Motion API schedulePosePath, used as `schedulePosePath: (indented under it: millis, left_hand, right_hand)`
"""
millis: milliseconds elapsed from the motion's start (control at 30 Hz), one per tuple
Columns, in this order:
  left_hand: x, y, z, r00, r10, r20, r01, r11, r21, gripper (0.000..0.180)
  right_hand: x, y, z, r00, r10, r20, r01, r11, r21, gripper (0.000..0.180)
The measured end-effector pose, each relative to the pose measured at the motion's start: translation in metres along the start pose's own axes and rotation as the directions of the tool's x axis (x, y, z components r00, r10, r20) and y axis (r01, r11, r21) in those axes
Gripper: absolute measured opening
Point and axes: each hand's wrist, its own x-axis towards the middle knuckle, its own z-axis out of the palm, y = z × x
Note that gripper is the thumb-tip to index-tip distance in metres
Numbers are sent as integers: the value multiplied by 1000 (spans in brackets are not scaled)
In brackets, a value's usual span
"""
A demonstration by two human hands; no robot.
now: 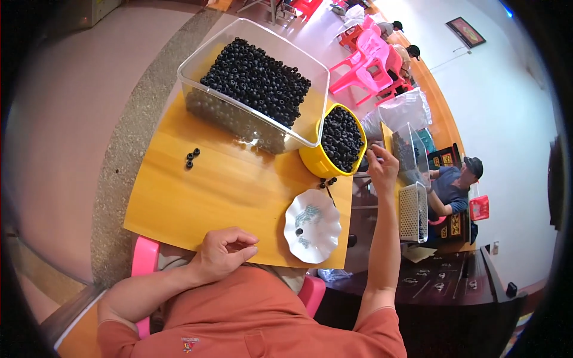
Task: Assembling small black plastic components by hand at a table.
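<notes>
Left hand is resting at the near edge of the wooden table, fingers curled in and thumb pressing against fingertips; whether something tiny is pinched there, cannot tell. Right hand is reaching far right, fingertips pressed together just at the right rim of the yellow bowl, seemingly pinching something small and dark, too small to confirm. The yellow bowl is sitting at the table's far right edge, filled nearly to the rim with black beads. Touching its left side, a clear plastic tub is holding a big heap of the same black beads, piled mostly toward the far side. Near of the bowl, a white scalloped dish is lying by the right near corner, holding a few small greyish bits and one black bead. A few loose beads are lying between bowl and dish; three more loose beads are sitting left on the bare tabletop. Further right, another person is sitting by a white mesh basket.
</notes>
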Motion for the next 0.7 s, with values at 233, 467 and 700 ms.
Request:
schedulePosePath:
  millis: [233,467,700]
  left_hand:
    - [9,9,-3,999,-15,-42,17,999,35,12]
    - [13,11,-9,998,-50,-38,50,999,6,12]
    - [7,15,-22,990,-127,-65,124,991,-50,12]
  right_hand:
    - [-46,-6,-19,988,112,111,-114,994,7,17]
    - [-49,-11,-10,989,-79,124,94,989,-118,16]
    - [-6,-20,8,961,-35,273,139,919,-369,17]
